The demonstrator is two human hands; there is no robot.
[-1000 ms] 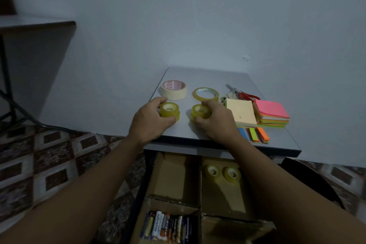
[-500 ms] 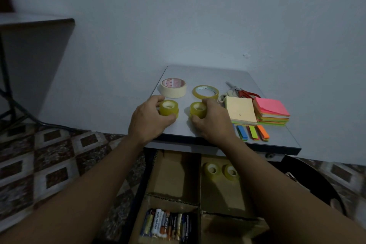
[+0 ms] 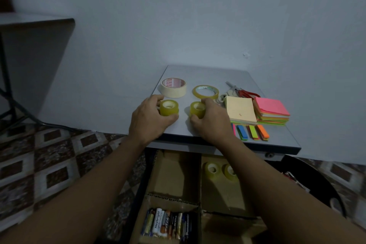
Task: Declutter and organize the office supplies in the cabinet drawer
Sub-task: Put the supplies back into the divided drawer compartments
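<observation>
Down at the bottom of my view, the open drawer point(image 3: 174, 176) has batteries point(image 3: 168, 224) in its near-left compartment and two small tape rolls point(image 3: 212, 170) in the far-right one. Up on the counter point(image 3: 208, 74), my left hand point(image 3: 147, 120) has its fingers wrapped round the left roll point(image 3: 169, 107), and the right hand point(image 3: 213, 123) grips the right roll point(image 3: 198, 109), both rolls sitting on the surface. Behind them: masking tape point(image 3: 173, 87), a clear tape ring point(image 3: 205, 91), sticky notes point(image 3: 240, 112), scissors point(image 3: 242, 92).
</observation>
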